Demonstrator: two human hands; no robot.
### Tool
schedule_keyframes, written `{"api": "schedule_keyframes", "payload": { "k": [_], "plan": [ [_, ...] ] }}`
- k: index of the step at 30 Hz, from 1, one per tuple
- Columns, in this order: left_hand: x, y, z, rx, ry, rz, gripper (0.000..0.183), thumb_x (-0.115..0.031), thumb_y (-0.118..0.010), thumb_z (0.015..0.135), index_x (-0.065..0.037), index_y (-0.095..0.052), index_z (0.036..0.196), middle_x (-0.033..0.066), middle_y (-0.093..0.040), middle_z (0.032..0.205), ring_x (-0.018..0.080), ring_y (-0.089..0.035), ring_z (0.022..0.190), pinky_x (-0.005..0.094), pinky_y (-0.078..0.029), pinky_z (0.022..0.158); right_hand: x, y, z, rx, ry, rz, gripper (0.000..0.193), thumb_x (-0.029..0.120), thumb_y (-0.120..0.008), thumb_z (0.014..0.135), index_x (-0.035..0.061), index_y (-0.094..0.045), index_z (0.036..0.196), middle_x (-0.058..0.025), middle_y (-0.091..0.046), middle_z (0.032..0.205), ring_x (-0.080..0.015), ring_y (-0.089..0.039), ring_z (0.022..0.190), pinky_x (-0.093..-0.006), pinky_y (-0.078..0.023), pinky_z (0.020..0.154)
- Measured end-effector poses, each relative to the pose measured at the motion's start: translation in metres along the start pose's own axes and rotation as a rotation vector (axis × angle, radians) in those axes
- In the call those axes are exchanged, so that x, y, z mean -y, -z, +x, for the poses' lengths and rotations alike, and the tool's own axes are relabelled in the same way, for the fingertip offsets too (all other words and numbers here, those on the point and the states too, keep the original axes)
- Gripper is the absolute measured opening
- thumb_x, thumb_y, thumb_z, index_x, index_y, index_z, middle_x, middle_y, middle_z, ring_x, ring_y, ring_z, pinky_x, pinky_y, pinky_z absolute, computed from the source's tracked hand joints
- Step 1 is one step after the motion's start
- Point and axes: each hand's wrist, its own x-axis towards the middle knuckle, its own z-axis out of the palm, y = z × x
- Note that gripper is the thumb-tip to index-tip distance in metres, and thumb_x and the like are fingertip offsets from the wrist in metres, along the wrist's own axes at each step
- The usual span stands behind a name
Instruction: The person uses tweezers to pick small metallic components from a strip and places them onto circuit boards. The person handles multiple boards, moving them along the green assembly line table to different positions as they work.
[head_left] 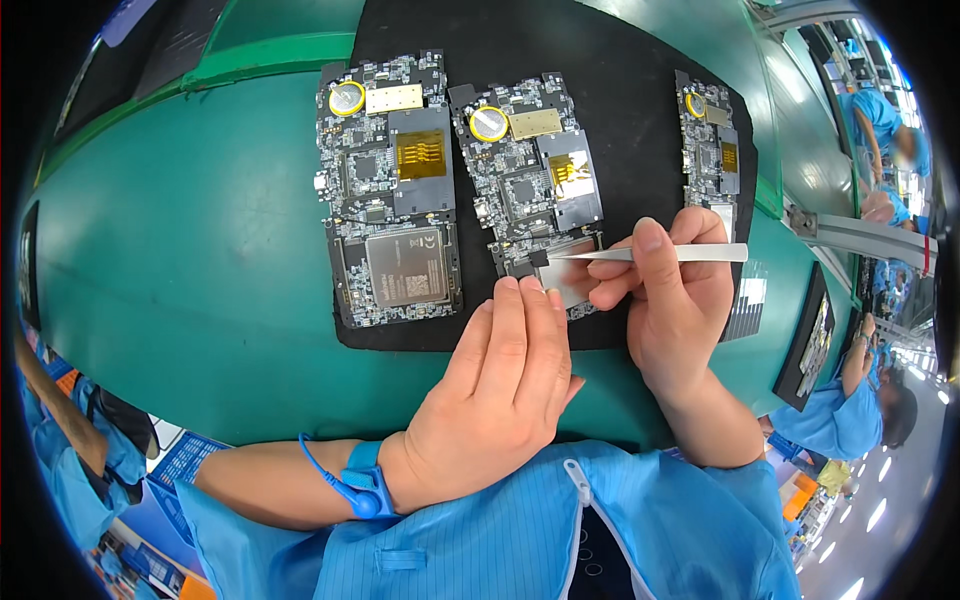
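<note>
A circuit board (525, 190) with a round coin cell and an amber film patch lies in front of me on a black mat. My right hand (680, 290) pinches a pair of silver tweezers (690, 253), whose tips reach a small black piece (538, 259) near the board's lower part. Fingers together and stretched out, my left hand (510, 370) rests its fingertips on the board's near edge. Whether anything lies under those fingertips is hidden. A blue wrist strap (368, 485) circles my left wrist.
Another circuit board (390, 200) lies to the left, and a third board (712, 150) at the right. The black mat (640, 60) covers part of the green table (230, 250). A dark tray (806, 335) stands at the right edge. Several people in blue work nearby.
</note>
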Motion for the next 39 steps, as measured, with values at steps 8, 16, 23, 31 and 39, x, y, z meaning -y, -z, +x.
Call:
{"api": "schedule_keyframes", "payload": {
  "k": [8,16,23,31,39],
  "plan": [
    [0.000,-0.001,0.000,-0.005,0.000,0.009,0.054,-0.034,-0.060,0.083,0.011,-0.059,0.112,0.0273,-0.055,0.115,0.0390,-0.055,0.107,0.0427,-0.051,0.086,-0.003,0.000,-0.002,-0.015,0.017,0.016,0.020,0.007,-0.054,0.095,0.0048,-0.035,0.093,-0.0122,-0.063,0.069,-0.0152,-0.067,0.059,-0.0223,-0.055,0.054],
    [0.000,-0.001,-0.001,0.002,0.005,-0.014,0.054,-0.033,-0.060,0.083,0.012,-0.059,0.112,0.0278,-0.055,0.115,0.0396,-0.055,0.108,0.0431,-0.050,0.086,-0.008,-0.002,-0.004,-0.028,0.077,-0.019,0.021,0.004,-0.055,0.094,0.0043,-0.034,0.093,-0.0102,-0.062,0.068,-0.0159,-0.068,0.060,-0.0227,-0.056,0.053],
    [-0.001,0.000,-0.001,0.001,0.029,-0.041,0.055,-0.033,-0.063,0.079,0.010,-0.059,0.112,0.0275,-0.054,0.117,0.0383,-0.053,0.110,0.0430,-0.049,0.088,-0.009,-0.003,-0.005,-0.025,0.106,-0.029,0.021,0.004,-0.055,0.093,0.0038,-0.034,0.094,-0.0098,-0.062,0.069,-0.0160,-0.068,0.062,-0.0223,-0.057,0.053],
    [0.006,-0.006,0.005,-0.063,0.103,-0.189,0.051,-0.028,-0.074,0.065,0.003,-0.062,0.104,0.0266,-0.051,0.121,0.0353,-0.052,0.103,0.0427,-0.045,0.081,-0.009,-0.003,-0.006,-0.005,0.153,-0.080,0.021,0.003,-0.055,0.093,0.0026,-0.034,0.093,-0.0122,-0.061,0.073,-0.0156,-0.068,0.062,-0.0219,-0.057,0.052],
    [0.024,0.012,0.017,0.031,0.070,-0.399,0.052,-0.022,-0.076,0.064,0.004,-0.060,0.106,0.0235,-0.049,0.120,0.0364,-0.051,0.102,0.0475,-0.043,0.085,-0.014,0.005,-0.007,0.048,0.277,-0.046,0.021,0.000,-0.054,0.092,0.0014,-0.034,0.094,-0.0139,-0.062,0.076,-0.0131,-0.066,0.062,-0.0217,-0.056,0.055]
  ]
}}
